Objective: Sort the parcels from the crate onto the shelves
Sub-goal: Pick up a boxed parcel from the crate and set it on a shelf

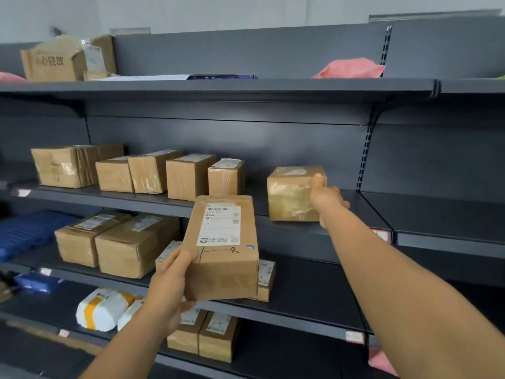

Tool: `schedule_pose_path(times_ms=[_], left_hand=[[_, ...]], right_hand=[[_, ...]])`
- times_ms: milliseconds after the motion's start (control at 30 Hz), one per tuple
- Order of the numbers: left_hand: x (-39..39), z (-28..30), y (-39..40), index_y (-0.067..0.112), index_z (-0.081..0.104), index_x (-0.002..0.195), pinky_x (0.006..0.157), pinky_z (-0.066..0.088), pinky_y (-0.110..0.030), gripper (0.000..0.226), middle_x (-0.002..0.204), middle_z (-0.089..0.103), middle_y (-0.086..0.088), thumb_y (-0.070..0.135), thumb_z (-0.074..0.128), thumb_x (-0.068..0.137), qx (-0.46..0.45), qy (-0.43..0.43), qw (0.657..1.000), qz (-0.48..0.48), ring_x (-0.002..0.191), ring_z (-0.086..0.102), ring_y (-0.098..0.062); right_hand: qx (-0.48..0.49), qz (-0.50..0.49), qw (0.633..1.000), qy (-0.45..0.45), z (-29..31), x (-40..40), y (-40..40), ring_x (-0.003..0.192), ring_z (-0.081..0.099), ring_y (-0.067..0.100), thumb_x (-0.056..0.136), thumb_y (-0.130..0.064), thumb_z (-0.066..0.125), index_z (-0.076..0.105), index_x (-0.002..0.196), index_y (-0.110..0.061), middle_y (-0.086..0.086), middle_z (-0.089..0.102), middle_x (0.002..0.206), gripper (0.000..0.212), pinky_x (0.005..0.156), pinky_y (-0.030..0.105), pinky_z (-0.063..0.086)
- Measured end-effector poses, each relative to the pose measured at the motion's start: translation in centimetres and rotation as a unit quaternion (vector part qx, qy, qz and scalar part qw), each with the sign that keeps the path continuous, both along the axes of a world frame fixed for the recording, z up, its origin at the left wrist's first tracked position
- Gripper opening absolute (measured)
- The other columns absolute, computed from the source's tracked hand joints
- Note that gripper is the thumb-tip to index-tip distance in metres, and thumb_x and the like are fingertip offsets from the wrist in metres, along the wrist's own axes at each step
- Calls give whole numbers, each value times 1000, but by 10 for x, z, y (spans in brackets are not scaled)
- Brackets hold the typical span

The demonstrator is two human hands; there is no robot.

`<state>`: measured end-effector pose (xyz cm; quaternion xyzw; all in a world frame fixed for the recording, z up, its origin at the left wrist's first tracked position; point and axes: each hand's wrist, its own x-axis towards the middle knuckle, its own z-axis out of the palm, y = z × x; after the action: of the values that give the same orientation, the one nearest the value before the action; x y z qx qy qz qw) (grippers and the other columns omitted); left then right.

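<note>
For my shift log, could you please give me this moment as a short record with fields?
left hand: left hand grips the labelled box, held up in front of the shelves
right hand: right hand holds the taped box by its right side, on the second shelf
row beside it: five cardboard boxes stand left of the taped box, apart from it
top shelf: pink bag, open carton
crate: not in view

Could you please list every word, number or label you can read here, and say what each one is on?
"8", handwritten after a drawn line: held parcel, gripped by the left hand.
"小心轻放": open carton, top shelf.
Shipping labels and shelf-edge tags: too small or blurred to read.
</note>
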<state>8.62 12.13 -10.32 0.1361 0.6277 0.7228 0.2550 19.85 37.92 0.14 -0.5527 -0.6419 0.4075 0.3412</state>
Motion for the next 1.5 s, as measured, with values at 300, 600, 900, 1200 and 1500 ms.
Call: schedule_pose_path(times_ms=[300,600,900,1200,1500], left_hand=[[-7,-2,-4,38,60,100,96,44,-55,12,117,54,-1,37,53,91,1,8,1000,-26,109,51,-27],[0,-2,-5,43,67,95,90,48,-53,15,117,55,-1,37,54,90,3,1,1000,-14,108,52,-30],[13,-9,-6,38,64,106,75,51,-41,18,116,54,1,35,53,91,-7,-20,1000,-9,106,52,-26],[26,-32,-6,39,59,118,71,48,-38,29,115,57,6,38,56,89,-24,-26,999,-20,104,54,-20],[48,-62,-25,44,53,122,80,51,-40,31,116,59,6,42,55,91,-37,-29,995,-83,105,55,-18]], right_hand=[[330,130,893,-278,-38,-30,12,146,-16,31,90,-10,56,0,151,-40,-7,-10,161,88,118,45,9],[336,150,860,-353,-23,-43,22,144,-23,34,77,14,53,-5,151,-38,-1,-25,158,108,118,48,5],[349,208,803,-436,-59,-38,30,147,-13,30,85,2,52,3,154,-24,-3,-11,161,88,119,47,4],[130,332,933,-52,-82,7,-51,144,21,13,99,-47,40,19,153,-29,-10,20,158,60,115,32,21],[-23,368,927,65,-151,82,-157,126,47,3,79,-24,77,13,146,-51,-25,52,132,96,106,38,42]])
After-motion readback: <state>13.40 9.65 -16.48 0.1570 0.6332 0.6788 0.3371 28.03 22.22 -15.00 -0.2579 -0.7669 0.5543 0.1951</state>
